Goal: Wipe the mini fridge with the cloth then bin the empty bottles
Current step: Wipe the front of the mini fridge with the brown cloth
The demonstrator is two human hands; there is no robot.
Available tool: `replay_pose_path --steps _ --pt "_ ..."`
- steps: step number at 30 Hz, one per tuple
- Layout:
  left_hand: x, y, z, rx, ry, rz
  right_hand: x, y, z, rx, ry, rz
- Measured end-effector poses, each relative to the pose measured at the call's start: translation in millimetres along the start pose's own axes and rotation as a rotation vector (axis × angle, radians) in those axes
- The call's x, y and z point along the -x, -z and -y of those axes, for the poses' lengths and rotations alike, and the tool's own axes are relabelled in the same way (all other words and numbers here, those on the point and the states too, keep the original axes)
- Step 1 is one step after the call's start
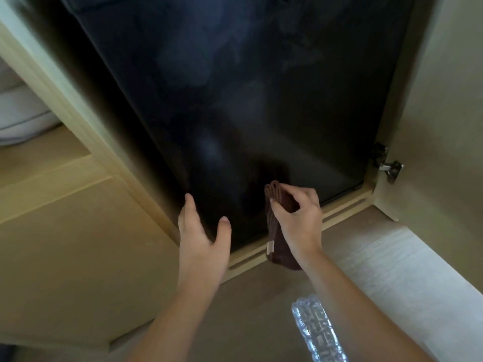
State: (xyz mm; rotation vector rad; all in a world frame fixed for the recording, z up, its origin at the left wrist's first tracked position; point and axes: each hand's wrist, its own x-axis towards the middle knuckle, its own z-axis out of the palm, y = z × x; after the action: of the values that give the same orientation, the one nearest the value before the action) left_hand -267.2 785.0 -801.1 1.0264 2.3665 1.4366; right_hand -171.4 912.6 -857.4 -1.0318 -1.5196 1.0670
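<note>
Head view, looking down into a pale wood-look cabinet (78, 105). The mini fridge (235, 100) sits in the recess. Its front is flat, glossy and black, w/ faint smudgy reflections. The base rail (345, 207) under the fridge is the same pale wood, w/ long narrow slots cut in it. On the R the cabinet door (444, 126) is swung open, and a metal hinge (389, 167) shows at its inner edge. On the L there's an open shelf (39, 152) w/ a white rounded object (21, 113) on it, can't tell what. Below that is a plain flat panel (78, 257). The floor (261, 309) is beige and matte, lighter strip on the R side.

The cloth (277, 246) is dark brown, folded thick w/ ribbed layered edges and a small pale tag. It's up against the lower part of the fridge front, bottom end hanging past the rail. The right hand (300, 220) grips it, fingers (304, 193) curled over the top and thumb pinching the near side. The left hand (201, 236) is relaxed and spread, holding nothing, fingertips at the fridge's lower-L edge. Can't tell if the palm touches.

A bottle (317, 333) of clear crinkly ribbed plastic lies on the floor at bottom R. It's blurred and well apart from both hands.
</note>
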Motion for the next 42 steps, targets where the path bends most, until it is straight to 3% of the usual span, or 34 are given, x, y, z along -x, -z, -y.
replay_pose_path --steps 11,19,31,36,42 --pt "2.6 27.5 -30.5 -0.182 -0.291 -0.211 1.1 14.0 76.7 0.099 0.225 0.038" --pt "6.9 28.3 -63.0 -0.165 -0.341 -0.205 5.8 41.1 112.6 0.369 0.283 0.035" --pt "-7.9 52.7 -103.1 -0.074 -0.373 -0.117 6.0 57.7 179.4 0.533 0.278 -0.009" --pt "7.6 80.3 -105.8 -0.239 -0.429 0.091 23.8 67.5 207.6 0.502 0.147 -0.079" --pt "9.3 137.4 -160.3 -0.385 -0.452 0.263 43.6 78.5 285.1 0.503 -0.030 -0.053"
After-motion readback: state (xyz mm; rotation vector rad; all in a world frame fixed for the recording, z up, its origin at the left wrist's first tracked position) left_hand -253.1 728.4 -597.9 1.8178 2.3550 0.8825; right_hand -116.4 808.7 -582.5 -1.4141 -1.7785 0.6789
